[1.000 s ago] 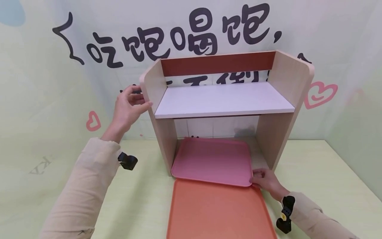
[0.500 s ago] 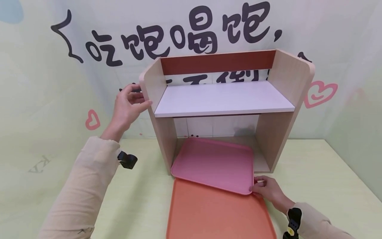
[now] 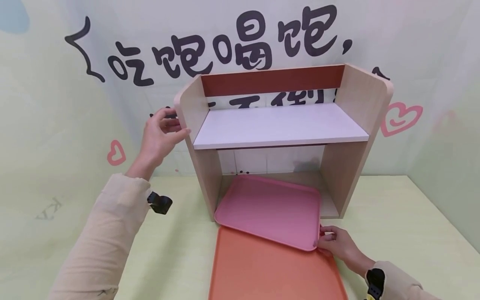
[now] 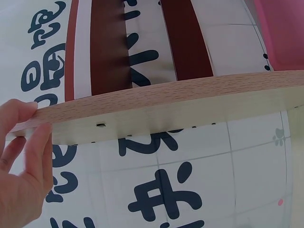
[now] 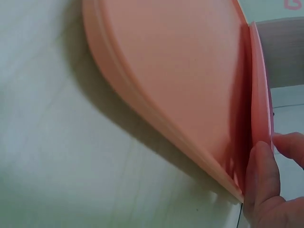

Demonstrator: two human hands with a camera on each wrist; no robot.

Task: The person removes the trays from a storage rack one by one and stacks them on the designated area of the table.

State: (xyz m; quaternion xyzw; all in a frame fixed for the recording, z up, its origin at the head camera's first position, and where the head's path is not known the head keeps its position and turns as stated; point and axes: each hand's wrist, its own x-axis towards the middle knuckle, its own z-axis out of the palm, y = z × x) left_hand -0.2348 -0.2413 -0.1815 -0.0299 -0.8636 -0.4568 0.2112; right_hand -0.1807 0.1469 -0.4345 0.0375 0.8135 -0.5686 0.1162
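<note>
A small wooden desk shelf (image 3: 281, 125) with a white middle board stands on the table. My left hand (image 3: 159, 135) pinches the front edge of its left side panel between thumb and fingers, as the left wrist view confirms at the panel (image 4: 156, 97). My right hand (image 3: 339, 248) pinches the near right corner of a pink tray (image 3: 270, 212). That tray lies askew, its back part inside the lower compartment and its near right corner out in front. Beneath its front edge is an orange tray (image 3: 277, 275); in the right wrist view the pink tray's rim (image 5: 260, 95) sits above it.
The pale table (image 3: 405, 225) extends on both sides of the shelf. Behind hangs a white backdrop (image 3: 123, 108) with large black characters and pink hearts. The orange tray runs past the bottom of the head view.
My right hand has drawn the pink tray's near right corner outward and toward me, turning the tray further askew. My left hand stays on the side panel.
</note>
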